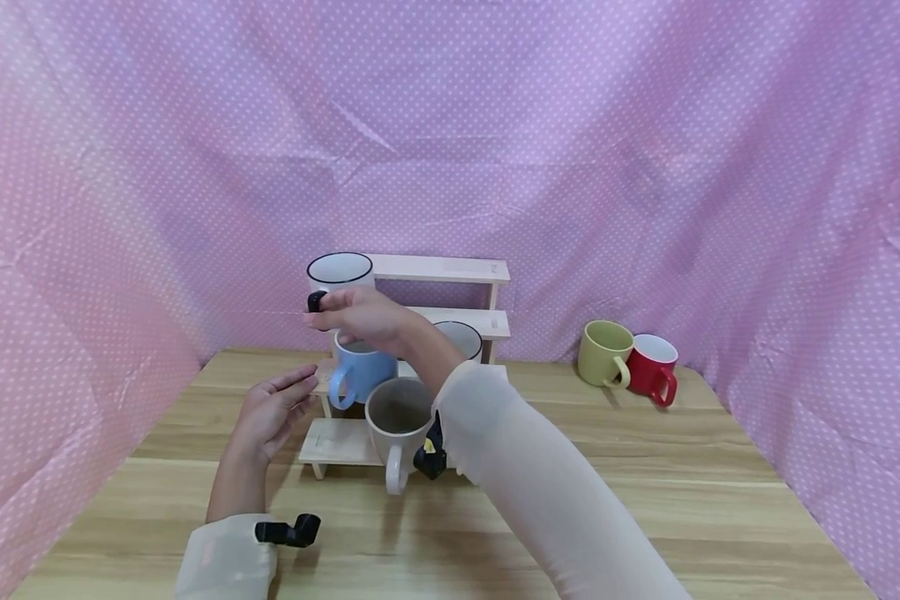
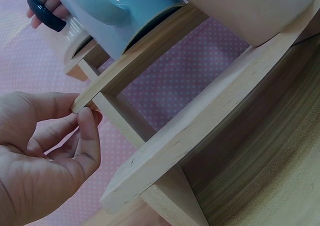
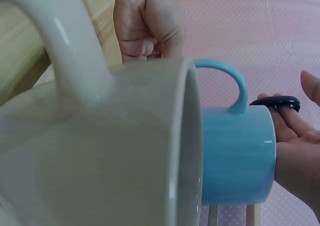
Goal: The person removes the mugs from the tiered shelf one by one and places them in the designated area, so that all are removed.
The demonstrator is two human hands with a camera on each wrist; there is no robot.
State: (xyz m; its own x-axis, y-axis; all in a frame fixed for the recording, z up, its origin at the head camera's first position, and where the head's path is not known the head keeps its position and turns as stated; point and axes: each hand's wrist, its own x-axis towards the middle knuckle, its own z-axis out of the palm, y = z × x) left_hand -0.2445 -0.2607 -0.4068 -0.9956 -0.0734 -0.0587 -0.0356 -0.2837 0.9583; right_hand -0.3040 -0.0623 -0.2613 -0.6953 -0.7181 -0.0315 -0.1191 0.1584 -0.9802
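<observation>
A white mug point(image 1: 341, 268) with a black rim and black handle point(image 2: 46, 12) stands on the left of a stepped wooden rack point(image 1: 438, 268). My right hand point(image 1: 371, 318) is at that handle, with the fingers extended behind it. In the right wrist view the thumb stands apart from the handle point(image 3: 277, 101). My left hand point(image 1: 270, 412) pinches the left end of a rack board point(image 2: 82, 100) between thumb and finger. Just beside it, a light blue mug point(image 1: 363, 371) sits on that board. A beige mug point(image 1: 399, 417) stands on the lowest step, its handle toward me.
Another black-rimmed mug point(image 1: 461, 337) on the rack's right side is partly hidden by my right arm. Farther right on the wooden table point(image 1: 570, 467) stand a yellow-green mug point(image 1: 600, 354) and a red mug point(image 1: 648, 371). Pink dotted cloth point(image 1: 450, 167) hangs behind.
</observation>
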